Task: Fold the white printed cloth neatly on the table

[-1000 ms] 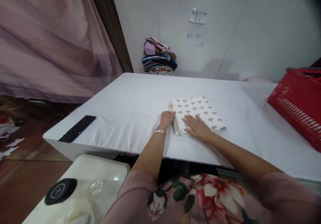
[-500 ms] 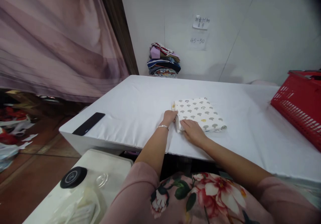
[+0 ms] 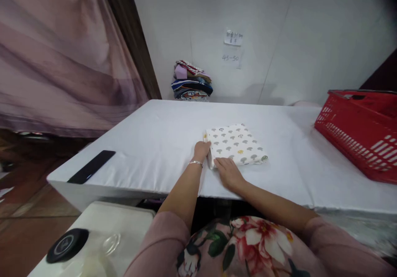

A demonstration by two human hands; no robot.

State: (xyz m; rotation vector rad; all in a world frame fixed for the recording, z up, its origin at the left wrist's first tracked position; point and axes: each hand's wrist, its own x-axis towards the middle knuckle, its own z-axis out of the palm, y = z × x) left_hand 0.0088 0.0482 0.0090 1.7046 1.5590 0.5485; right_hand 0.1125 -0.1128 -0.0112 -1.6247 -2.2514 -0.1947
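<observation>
A folded white cloth [image 3: 232,142] printed with grey mushrooms and a few yellow and green ones lies on the white-covered table [image 3: 173,124]. At its left edge, my left hand [image 3: 202,150] is closed on the folded layers; a bracelet circles that wrist. My right hand [image 3: 230,173] rests on the near left corner of the cloth, its fingers laid over the front edge and pointing left. The underside of the right hand and its thumb are hidden.
A red plastic basket [image 3: 356,140] stands on the table's right side. Stacked clothes [image 3: 192,82] sit against the back wall. A black phone-like slab [image 3: 92,167] lies at the left corner. Below it is a white surface [image 3: 124,219] with a round black object [image 3: 67,244].
The view has turned a little to the right, so the whole scene sits further left. Both hands keep their places on the cloth, which looks unchanged.
</observation>
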